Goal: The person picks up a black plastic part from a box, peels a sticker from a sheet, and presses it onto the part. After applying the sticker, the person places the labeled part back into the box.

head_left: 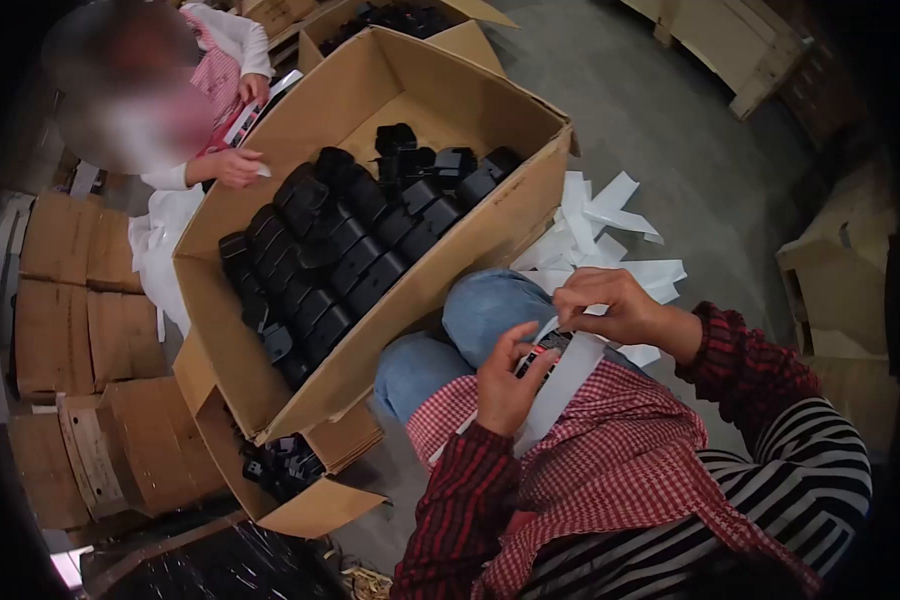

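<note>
My left hand [511,382] is closed around a white strip of stickers [570,378], thumb and fingers on its edge. Black stickers with red marks [552,346] show on the strip between my hands. The strip lies over my lap, on a red checked apron [620,420]. My right hand [610,305] is closed in a pinch at the strip's upper end; what sits between those fingertips is too small to make out. In front of my knees stands a large open carton [470,240], holding many black plastic parts [340,235] in rows.
White paper strips [610,215] litter the floor right of the carton. Across from me sits another person, whose hands [238,167] hold a similar strip. Smaller open cartons [320,508] with black parts stand nearby. Stacked boxes [60,340] line the left; a wooden crate [725,45] stands behind.
</note>
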Demonstrator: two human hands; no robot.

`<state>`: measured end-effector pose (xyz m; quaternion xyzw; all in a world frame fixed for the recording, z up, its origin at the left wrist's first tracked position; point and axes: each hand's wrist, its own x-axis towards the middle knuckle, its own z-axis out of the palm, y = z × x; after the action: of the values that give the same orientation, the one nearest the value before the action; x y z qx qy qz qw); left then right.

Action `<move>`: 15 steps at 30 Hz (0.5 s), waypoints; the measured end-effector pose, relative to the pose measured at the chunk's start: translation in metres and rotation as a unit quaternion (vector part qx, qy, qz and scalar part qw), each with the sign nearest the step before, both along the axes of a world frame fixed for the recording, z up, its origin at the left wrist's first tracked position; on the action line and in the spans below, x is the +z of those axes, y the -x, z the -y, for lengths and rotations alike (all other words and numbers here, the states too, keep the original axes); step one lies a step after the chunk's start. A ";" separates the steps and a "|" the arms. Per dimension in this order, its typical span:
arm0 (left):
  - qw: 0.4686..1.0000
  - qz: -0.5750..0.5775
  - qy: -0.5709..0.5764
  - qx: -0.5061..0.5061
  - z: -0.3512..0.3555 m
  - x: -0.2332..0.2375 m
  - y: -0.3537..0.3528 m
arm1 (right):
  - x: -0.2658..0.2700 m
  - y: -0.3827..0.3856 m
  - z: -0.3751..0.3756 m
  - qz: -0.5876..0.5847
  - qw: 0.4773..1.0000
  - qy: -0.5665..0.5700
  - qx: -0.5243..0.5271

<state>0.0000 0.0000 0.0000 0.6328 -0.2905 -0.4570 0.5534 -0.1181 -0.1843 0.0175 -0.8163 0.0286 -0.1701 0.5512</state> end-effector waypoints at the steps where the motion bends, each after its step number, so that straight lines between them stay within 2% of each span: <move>1: 0.999 -0.045 0.018 0.001 0.000 0.000 0.003 | 0.001 0.004 0.002 0.014 1.000 0.022 -0.013; 3: 0.993 -0.106 0.049 0.028 -0.003 -0.010 -0.001 | 0.009 0.003 0.004 0.012 0.998 0.057 -0.026; 7: 0.993 -0.101 0.052 0.032 -0.004 -0.001 -0.003 | 0.002 0.011 0.007 -0.001 0.999 0.016 -0.050; 8: 1.000 -0.010 -0.009 0.017 -0.002 0.005 -0.003 | -0.003 0.011 0.013 -0.012 0.997 -0.005 -0.070; 9: 0.994 0.080 -0.077 0.003 -0.003 0.007 -0.003 | -0.010 0.014 0.019 -0.019 0.982 -0.144 -0.122; 10: 0.992 0.103 -0.076 0.004 -0.005 0.005 -0.001 | -0.014 0.017 0.025 -0.031 0.944 -0.280 -0.171; 12: 0.962 0.269 0.033 0.024 -0.005 0.009 0.004 | -0.010 0.011 0.039 0.010 0.951 -0.252 -0.179; 13: 0.940 0.334 0.068 0.030 -0.005 0.018 -0.001 | -0.009 0.013 0.043 -0.021 0.955 -0.239 -0.173; 14: 0.939 0.335 0.065 0.033 -0.006 0.025 -0.014 | -0.004 0.010 0.042 -0.021 0.955 -0.242 -0.169; 15: 0.915 0.395 0.053 0.058 -0.009 0.034 -0.038 | 0.003 0.007 0.039 -0.037 0.954 -0.253 -0.158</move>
<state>0.0378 0.0095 0.0344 0.7472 -0.4720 -0.1208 0.4520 -0.1253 -0.2232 0.0207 -0.6408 0.2192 -0.2121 0.7045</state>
